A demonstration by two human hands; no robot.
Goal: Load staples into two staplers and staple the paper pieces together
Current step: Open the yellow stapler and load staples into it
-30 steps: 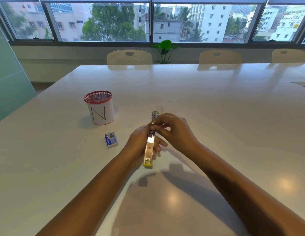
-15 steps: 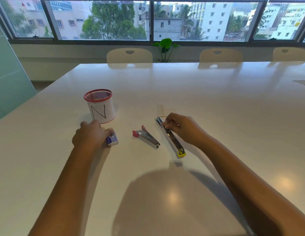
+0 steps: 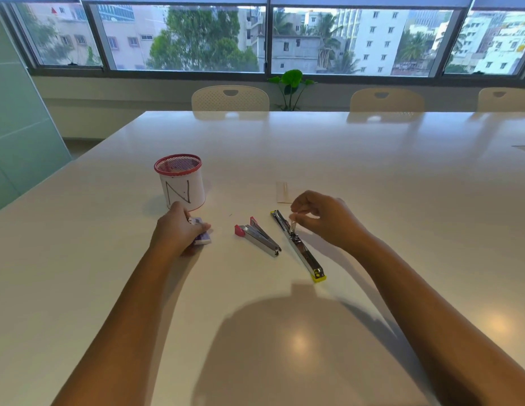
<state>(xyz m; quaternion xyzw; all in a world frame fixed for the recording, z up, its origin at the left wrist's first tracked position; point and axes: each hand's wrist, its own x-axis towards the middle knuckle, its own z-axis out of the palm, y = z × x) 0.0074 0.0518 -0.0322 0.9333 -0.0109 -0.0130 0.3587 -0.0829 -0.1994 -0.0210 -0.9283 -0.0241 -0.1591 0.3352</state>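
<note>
Two staplers lie mid-table: the yellow stapler (image 3: 297, 244) unfolded for loading, the right hand (image 3: 322, 219) pinching its spring part; the left hand (image 3: 177, 230) grips the staple box (image 3: 202, 237).

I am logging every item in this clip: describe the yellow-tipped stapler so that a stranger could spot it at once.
On the white table, look to the right of the red-rimmed mesh cup marked N. Two staplers lie side by side; the yellow-tipped stapler is the right one, under the right hand. It is opened out flat into one long strip, whereas the red-tipped stapler is only partly open.
</note>
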